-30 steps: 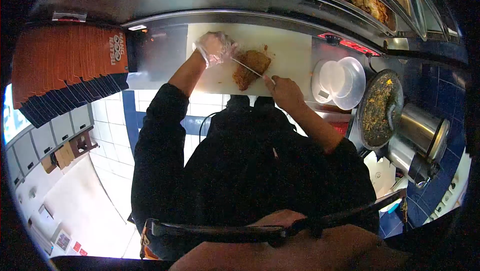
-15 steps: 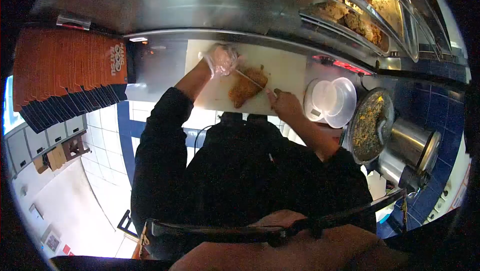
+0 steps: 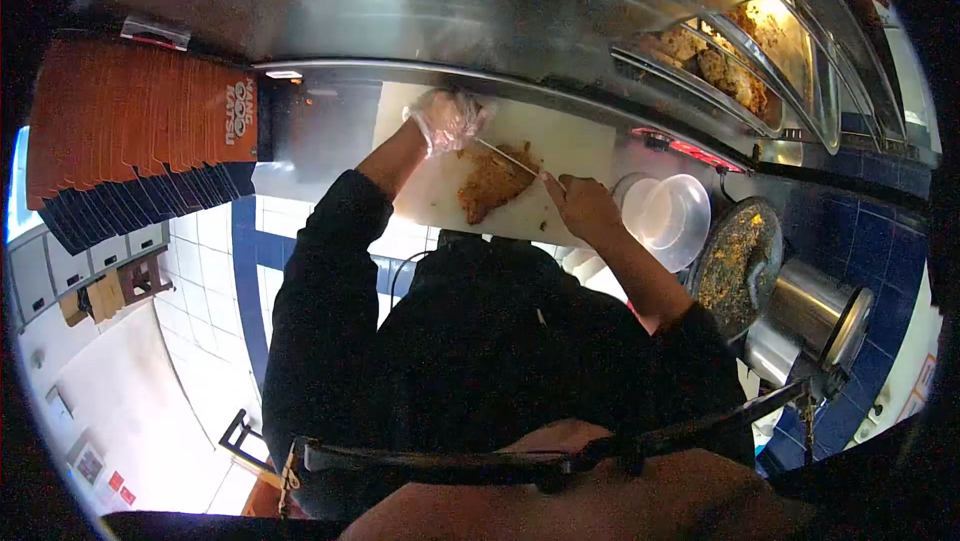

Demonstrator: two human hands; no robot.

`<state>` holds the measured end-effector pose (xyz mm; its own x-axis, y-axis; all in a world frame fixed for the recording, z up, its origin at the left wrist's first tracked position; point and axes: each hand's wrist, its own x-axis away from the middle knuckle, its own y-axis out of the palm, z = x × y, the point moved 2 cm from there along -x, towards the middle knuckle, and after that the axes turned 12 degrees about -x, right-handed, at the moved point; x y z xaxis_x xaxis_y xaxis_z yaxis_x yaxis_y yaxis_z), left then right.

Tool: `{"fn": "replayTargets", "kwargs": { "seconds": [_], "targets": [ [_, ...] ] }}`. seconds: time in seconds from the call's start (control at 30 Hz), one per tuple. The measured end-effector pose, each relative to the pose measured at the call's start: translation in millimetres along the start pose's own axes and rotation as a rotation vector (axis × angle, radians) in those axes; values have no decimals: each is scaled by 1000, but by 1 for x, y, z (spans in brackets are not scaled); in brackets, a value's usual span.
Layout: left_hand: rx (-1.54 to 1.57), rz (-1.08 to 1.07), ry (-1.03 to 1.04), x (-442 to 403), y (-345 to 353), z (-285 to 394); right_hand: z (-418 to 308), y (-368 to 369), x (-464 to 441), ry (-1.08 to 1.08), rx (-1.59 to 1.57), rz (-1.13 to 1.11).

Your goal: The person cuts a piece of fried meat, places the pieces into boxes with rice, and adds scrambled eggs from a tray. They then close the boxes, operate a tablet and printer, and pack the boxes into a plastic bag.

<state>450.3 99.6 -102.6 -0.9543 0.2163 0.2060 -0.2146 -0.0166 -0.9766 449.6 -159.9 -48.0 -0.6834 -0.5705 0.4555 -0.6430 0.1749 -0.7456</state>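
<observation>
A browned, breaded cutlet (image 3: 490, 191) lies on the white cutting board (image 3: 575, 136). Across its upper part runs a knife (image 3: 508, 156), its thin blade slanting down to the right. My right hand (image 3: 588, 209), bare, is closed around the knife's handle at the board's right side. At the blade's far end is my left hand (image 3: 450, 123) in a clear plastic glove. Its fingers look curled beside the blade tip, and whether they grip anything is hidden by the shiny glove. Small crumbs lie around the cutlet.
Right of the board stand clear plastic tubs (image 3: 675, 221), a round pan with yellow-brown crumbs (image 3: 740, 266) and a steel pot (image 3: 810, 316). A tray of fried food (image 3: 730, 71) sits under a lamp, upper right. Folded orange boxes (image 3: 140, 121) are stacked at left.
The view has shifted slightly. Both hands stay at the knife, which still crosses the cutlet. My right hand sits a little farther right, and dark crumbs show near the board's lower right edge.
</observation>
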Motion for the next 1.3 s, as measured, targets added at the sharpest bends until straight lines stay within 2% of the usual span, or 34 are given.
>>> {"fn": "replayTargets", "kwargs": {
  "seconds": [0.03,0.07,0.13,0.23,0.33,0.37,0.4,0.43,0.47,0.5,0.53,0.6,0.63,0.67,0.73,0.77,0.87,0.9,0.93,1.0,1.03,1.1,1.13,1.17,1.2,1.27,1.3],
  "targets": [
    [188,83,35,8,-3,-2,1,7,-1,33,-8,-32],
    [189,85,30,7,2,-5,2,14,-4,29,-5,-34],
    [216,242,43,3,21,-15,3,27,-6,28,-95,2],
    [852,260,67,-27,171,-76,-15,27,-13,34,9,-15],
    [684,222,-5,8,104,-79,-40,4,3,-7,0,0],
    [399,182,-46,22,26,-47,-44,2,16,-2,-2,-10],
    [408,174,-45,35,-19,-27,-47,-1,34,-114,-38,-4],
    [303,-62,-52,44,-49,-13,-50,-1,46,-227,-72,9],
    [191,-294,-58,50,-59,-8,-50,6,49,-222,-71,11],
    [533,-146,-115,56,-23,-8,-44,19,50,-102,-99,-60],
    [534,-142,-110,55,1,-8,-38,35,49,16,-125,-130],
    [37,-1,183,48,28,-7,-28,61,43,22,-86,-69],
    [256,45,78,47,34,-10,-25,71,39,-14,-99,-19],
    [266,39,81,49,24,-10,-23,80,39,-43,-115,23],
    [172,-107,74,45,3,-19,-28,86,26,-103,-101,53],
    [166,-106,76,47,4,-22,-35,85,23,-166,-93,85],
    [-104,53,126,48,7,-39,-66,40,35,-163,-136,21],
    [483,-287,-124,54,-11,-35,-64,40,39,-160,-134,24],
    [491,-292,-122,62,-2,-27,-60,42,50,-108,-106,-25],
    [119,-289,81,70,18,-15,-54,53,54,-50,-77,-73],
    [121,-289,88,70,17,-14,-49,69,51,7,-35,-60],
    [106,-245,68,66,5,-17,-51,77,47,70,9,-35],
    [104,-229,58,68,3,-15,-59,75,47,-23,48,-35],
    [115,-76,45,70,24,-29,-64,71,43,-123,89,-22],
    [105,-69,51,70,39,-39,-64,69,39,-121,88,-9],
    [-160,235,131,68,20,-46,-64,65,30,-258,24,12],
    [-29,555,216,78,9,-45,-63,60,29,-258,22,35]
  ]
}}
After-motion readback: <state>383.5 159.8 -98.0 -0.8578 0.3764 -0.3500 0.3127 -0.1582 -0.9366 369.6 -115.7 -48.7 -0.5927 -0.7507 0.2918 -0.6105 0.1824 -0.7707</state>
